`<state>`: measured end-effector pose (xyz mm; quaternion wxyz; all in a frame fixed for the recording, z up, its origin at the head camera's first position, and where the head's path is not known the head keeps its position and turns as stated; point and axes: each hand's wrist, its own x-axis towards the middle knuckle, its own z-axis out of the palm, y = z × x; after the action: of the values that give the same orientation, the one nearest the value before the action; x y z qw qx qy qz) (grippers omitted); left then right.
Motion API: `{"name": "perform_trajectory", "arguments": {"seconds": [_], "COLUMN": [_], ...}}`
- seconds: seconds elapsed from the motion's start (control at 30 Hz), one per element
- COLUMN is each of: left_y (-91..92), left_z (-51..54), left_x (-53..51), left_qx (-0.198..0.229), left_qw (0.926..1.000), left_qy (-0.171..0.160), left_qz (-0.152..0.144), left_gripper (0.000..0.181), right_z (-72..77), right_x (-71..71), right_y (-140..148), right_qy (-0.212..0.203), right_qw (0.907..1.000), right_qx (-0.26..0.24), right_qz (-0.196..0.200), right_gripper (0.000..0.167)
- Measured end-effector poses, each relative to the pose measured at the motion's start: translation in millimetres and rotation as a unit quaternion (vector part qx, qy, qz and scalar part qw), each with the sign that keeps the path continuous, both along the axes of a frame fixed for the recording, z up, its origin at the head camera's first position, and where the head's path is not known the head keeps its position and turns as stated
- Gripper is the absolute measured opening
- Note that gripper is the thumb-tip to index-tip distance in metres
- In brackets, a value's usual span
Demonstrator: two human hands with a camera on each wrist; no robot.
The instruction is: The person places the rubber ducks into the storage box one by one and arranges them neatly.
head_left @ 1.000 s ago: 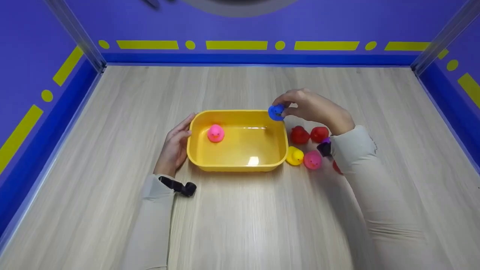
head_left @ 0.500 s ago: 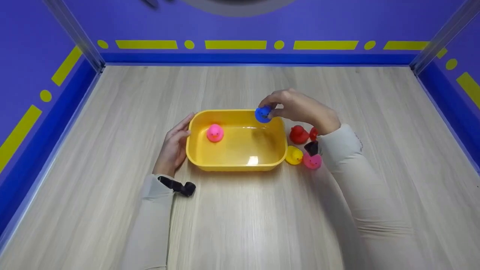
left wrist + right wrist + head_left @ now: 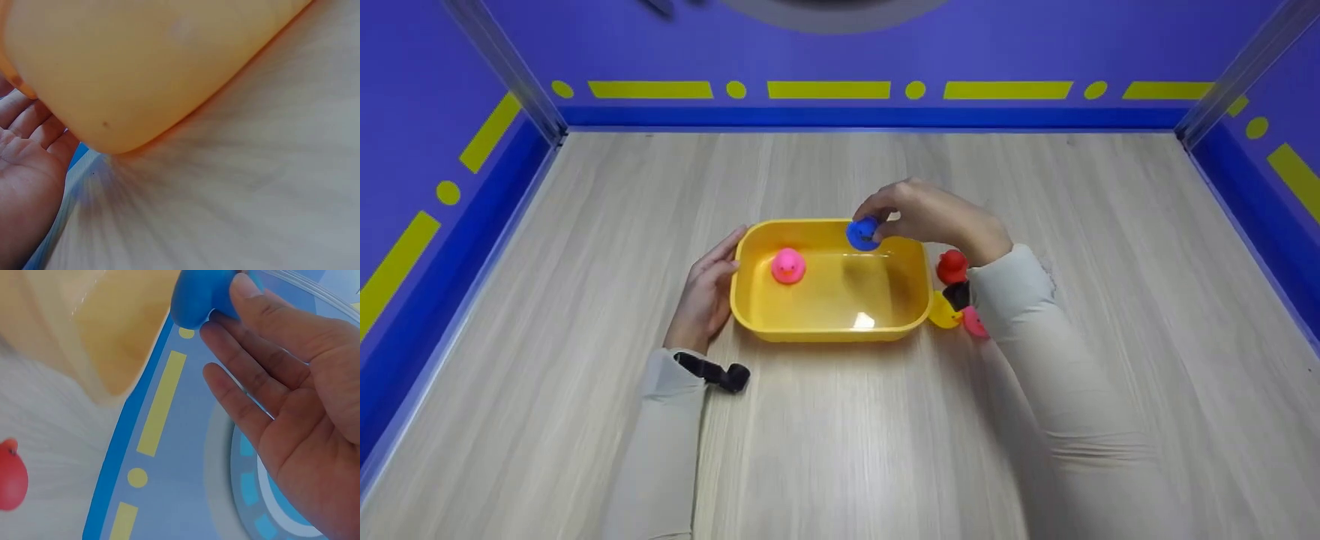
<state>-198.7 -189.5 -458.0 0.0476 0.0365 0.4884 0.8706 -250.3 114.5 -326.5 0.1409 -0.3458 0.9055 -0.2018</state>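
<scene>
My right hand [image 3: 934, 217] pinches a blue rubber duck [image 3: 862, 234] between thumb and fingers, above the back right part of a yellow plastic tub [image 3: 832, 335]. In the right wrist view the blue duck [image 3: 205, 295] sits at the fingertips, with the lower fingers extended free of it. Inside the tub, toward its left end, a pink rubber duck [image 3: 788, 266] stands upright. My left hand [image 3: 706, 289] rests against the tub's left end, fingers extended along the outer wall and thumb at the rim. The left wrist view shows those fingers [image 3: 34, 121] against the tub wall [image 3: 124, 73].
Right of the tub, a red duck [image 3: 952, 266], a yellow duck [image 3: 945, 311] and a pink duck [image 3: 975, 322] stand on the wooden table [image 3: 810, 442], partly behind my right sleeve [image 3: 1027, 315]. Blue-purple panels [image 3: 825, 60] enclose the table at the back and sides.
My right hand has carried the blue duck leftward, from the tub's back right corner to above its interior. The right forearm now covers more of the loose ducks. My left hand stays at the tub.
</scene>
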Motion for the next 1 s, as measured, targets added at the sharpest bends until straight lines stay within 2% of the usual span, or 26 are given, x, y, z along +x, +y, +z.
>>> {"name": "perform_trajectory", "arguments": {"seconds": [0.47,0.83,1.0], "left_y": [0.8,1.1,0.9], "left_z": [0.6,-1.3,-0.1], "left_x": [-0.3,-0.6,-0.8], "left_qx": [-0.001,-0.001,-0.006], "left_qw": [1.0,1.0,1.0], "left_qy": [-0.001,0.002,0.002], "left_qz": [0.008,0.003,0.006], "left_gripper": [0.057,0.056,0.056], "right_z": [-14.6,-23.8,-25.4], "right_x": [-3.7,-10.4,-10.8], "right_y": [-20,-31,-36], "right_qy": [-0.025,-0.031,-0.045], "right_qw": [0.9996,0.9981,0.9981], "right_qx": [-0.013,-0.042,-0.034], "right_qz": [-0.001,0.033,0.026], "right_gripper": [0.032,0.031,0.029]}}
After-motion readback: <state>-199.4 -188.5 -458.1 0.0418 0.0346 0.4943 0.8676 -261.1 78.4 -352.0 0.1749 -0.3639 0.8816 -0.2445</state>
